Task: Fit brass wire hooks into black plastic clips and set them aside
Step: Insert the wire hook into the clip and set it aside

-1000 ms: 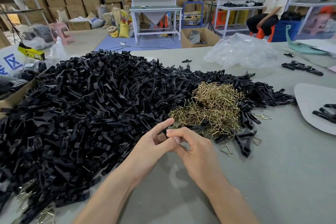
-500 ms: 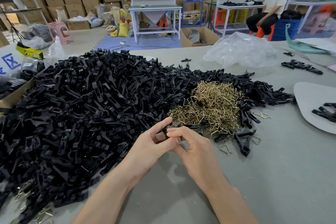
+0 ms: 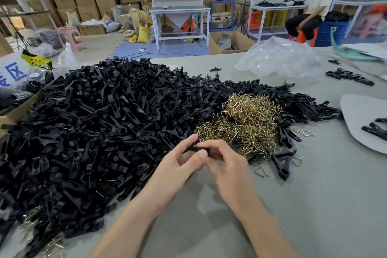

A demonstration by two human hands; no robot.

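Both hands meet at mid-table, just on the near side of the heap of brass wire hooks [image 3: 240, 125]. L = left hand [image 3: 180, 165]: thumb + index curled, pinching a slim black clip [image 3: 195, 148], matte plastic, lying roughly level between the 2 hands. R = right hand [image 3: 228, 165]: fingers curled over the clip's other end, gripping it, back of hand up. Can't tell if a hook is in the fingers, too small & covered.

Brass heap: thin shiny gold wire, bent into angular open loops, tangled into a springy mound. It sits against the right edge of the pile of black clips [image 3: 104, 132], a broad mound of long flat pieces w/ slotted ends, dull finish, covering the left half of the table [image 3: 314, 205]. Table top is smooth grey.

A few loose hooks [image 3: 260, 172] lie on bare table near R, beside 2-3 stray clips. Far side: crumpled clear plastic bag [image 3: 278, 58], glossy. Right edge: pale rounded mat [image 3: 356, 111] w/ a couple of black clips on it. Near-left corner: silvery wire pieces [image 3: 52, 245] poke out from under the pile
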